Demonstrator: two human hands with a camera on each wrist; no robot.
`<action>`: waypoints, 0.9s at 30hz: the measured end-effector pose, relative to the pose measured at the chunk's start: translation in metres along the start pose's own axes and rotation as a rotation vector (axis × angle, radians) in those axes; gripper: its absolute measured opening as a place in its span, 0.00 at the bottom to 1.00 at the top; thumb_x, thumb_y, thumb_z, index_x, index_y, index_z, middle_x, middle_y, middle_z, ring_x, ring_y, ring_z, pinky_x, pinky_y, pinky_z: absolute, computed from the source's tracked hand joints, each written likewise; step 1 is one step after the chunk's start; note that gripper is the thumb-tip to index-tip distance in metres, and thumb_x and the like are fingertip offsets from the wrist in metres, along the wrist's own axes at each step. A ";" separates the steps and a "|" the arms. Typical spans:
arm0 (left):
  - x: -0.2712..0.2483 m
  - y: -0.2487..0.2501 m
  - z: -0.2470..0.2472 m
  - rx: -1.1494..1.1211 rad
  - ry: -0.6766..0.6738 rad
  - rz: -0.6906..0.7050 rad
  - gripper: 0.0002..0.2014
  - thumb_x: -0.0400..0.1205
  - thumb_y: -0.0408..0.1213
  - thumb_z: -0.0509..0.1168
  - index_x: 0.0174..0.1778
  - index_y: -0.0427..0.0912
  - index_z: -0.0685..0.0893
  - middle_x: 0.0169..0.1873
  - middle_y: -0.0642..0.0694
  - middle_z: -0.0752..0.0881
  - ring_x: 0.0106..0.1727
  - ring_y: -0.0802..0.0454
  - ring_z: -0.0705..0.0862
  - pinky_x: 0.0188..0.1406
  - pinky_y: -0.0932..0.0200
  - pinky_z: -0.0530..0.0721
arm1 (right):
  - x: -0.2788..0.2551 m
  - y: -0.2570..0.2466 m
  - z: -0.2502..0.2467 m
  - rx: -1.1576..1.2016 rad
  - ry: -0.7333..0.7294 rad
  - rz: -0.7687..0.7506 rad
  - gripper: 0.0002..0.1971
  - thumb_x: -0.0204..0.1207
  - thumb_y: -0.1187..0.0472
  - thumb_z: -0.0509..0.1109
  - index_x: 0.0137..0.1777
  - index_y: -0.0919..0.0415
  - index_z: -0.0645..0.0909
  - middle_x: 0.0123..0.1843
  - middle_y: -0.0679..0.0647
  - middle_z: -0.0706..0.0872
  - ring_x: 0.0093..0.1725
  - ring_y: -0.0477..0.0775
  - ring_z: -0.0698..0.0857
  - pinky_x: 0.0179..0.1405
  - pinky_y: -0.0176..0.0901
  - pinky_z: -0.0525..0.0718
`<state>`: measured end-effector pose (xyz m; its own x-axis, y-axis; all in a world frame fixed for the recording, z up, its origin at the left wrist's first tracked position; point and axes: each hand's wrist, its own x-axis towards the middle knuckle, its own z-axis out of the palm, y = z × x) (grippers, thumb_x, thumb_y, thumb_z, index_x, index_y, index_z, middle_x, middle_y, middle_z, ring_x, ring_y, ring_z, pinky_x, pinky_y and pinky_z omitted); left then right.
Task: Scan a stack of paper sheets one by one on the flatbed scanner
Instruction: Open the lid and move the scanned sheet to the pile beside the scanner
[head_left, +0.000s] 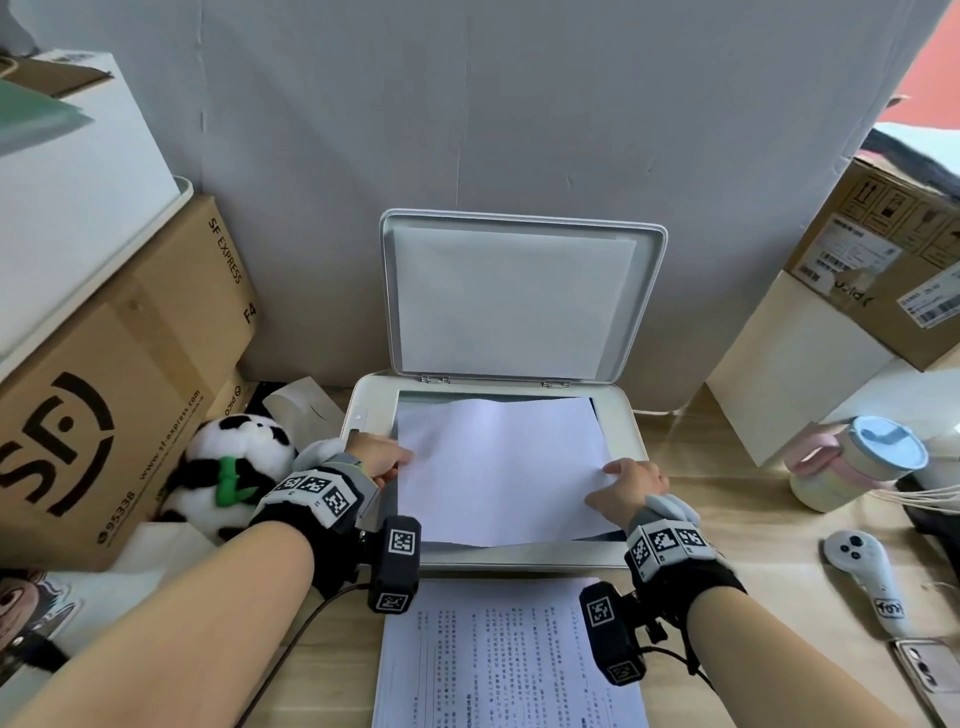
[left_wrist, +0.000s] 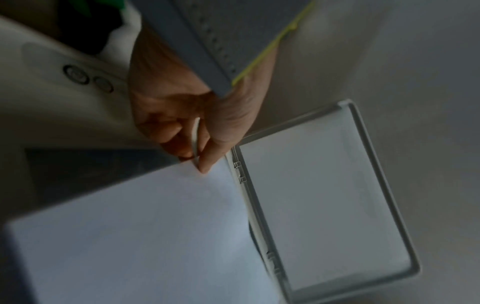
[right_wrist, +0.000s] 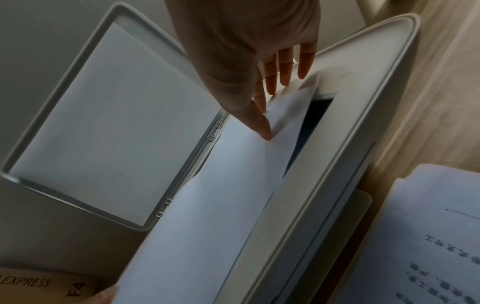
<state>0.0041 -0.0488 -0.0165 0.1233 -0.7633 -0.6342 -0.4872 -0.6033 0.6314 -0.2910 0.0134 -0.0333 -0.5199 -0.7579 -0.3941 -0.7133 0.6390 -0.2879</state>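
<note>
My wooden table (head_left: 737, 525) holds many things. The white scanner (head_left: 626, 415) sits in the middle. A stack of printed paper (head_left: 498, 660) lies just in front of it. A toy panda (head_left: 234, 467) and brown boxes (head_left: 104, 395) sit on my left. A cup (head_left: 857, 462) and a white controller (head_left: 862, 577) are on my right.

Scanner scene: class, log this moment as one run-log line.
lid: open | sheet: over scanner glass | left hand: pinching | right hand: pinching | stack: waiting

Cluttered office desk: scanner (head_left: 493, 558), courier boxes (head_left: 104, 374), printed sheets (head_left: 509, 660).
</note>
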 end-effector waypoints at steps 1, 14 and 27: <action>0.000 -0.001 0.000 0.033 0.013 0.036 0.07 0.77 0.29 0.66 0.34 0.39 0.78 0.24 0.44 0.71 0.22 0.52 0.67 0.12 0.72 0.61 | -0.001 0.004 0.000 0.029 0.004 -0.015 0.25 0.69 0.63 0.72 0.67 0.52 0.77 0.70 0.56 0.71 0.70 0.59 0.68 0.64 0.46 0.72; -0.021 0.002 -0.032 -0.441 -0.019 0.454 0.11 0.78 0.15 0.60 0.37 0.34 0.80 0.23 0.50 0.88 0.26 0.62 0.87 0.29 0.74 0.84 | -0.007 0.011 -0.023 1.213 -0.077 -0.036 0.15 0.84 0.47 0.54 0.65 0.50 0.73 0.32 0.59 0.86 0.23 0.49 0.78 0.28 0.38 0.76; -0.032 -0.025 -0.014 -0.600 -0.077 0.295 0.16 0.81 0.25 0.50 0.40 0.37 0.83 0.40 0.44 0.88 0.43 0.51 0.84 0.38 0.64 0.85 | -0.024 0.034 -0.027 1.013 -0.120 -0.261 0.17 0.73 0.76 0.69 0.59 0.60 0.83 0.48 0.57 0.87 0.45 0.54 0.84 0.42 0.34 0.84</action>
<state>0.0251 -0.0123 -0.0059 -0.0137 -0.9105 -0.4133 0.0770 -0.4131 0.9074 -0.3154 0.0497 -0.0098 -0.3173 -0.9053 -0.2822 -0.0415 0.3106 -0.9496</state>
